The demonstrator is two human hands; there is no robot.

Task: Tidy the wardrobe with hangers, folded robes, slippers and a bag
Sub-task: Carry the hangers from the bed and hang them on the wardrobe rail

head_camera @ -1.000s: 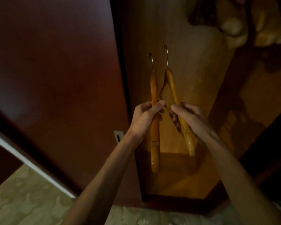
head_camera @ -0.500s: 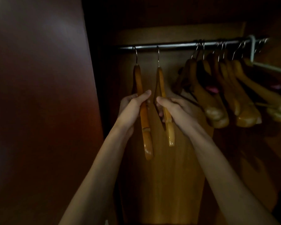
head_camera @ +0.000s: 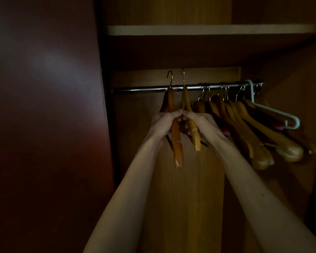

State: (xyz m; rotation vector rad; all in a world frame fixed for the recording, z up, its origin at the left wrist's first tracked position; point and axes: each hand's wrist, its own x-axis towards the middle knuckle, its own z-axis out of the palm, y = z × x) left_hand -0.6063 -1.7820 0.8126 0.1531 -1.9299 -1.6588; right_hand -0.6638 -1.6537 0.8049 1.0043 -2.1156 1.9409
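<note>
Inside the dim wardrobe a metal rail runs left to right. My left hand grips a wooden hanger, and my right hand grips a second wooden hanger. The two hands touch at the thumbs. Both metal hooks stick up above the rail, in front of it; whether they catch on it I cannot tell. To the right, several more wooden hangers hang bunched on the rail, along with a pale plastic hanger.
A dark red wardrobe door stands open on the left. A pale shelf runs across above the rail. The wooden back panel lies behind my forearms. The right side wall of the wardrobe is in shadow.
Both hands lifted the two hangers from low in the wardrobe up to the rail, and the hooks now rise above it. My hands have come together. The view tilted up to the shelf.
</note>
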